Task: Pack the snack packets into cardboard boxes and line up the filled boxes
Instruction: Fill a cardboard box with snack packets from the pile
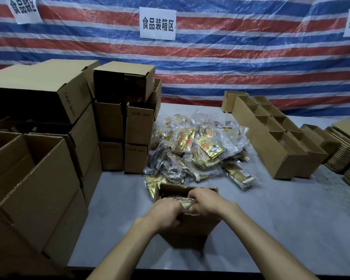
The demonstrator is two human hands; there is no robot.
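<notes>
step: filling box [192, 225] | left hand [166, 211] and right hand [207, 201] grip snack packets [187, 203] | next — likely seat them flat

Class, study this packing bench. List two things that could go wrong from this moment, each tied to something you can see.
1. The left grip and right grip squeeze packets into the box at its mouth; forcing them might burst a packet or bulge a wall.
2. The pile lies right behind the box; loose packets could snag or scatter when it is moved.
</notes>
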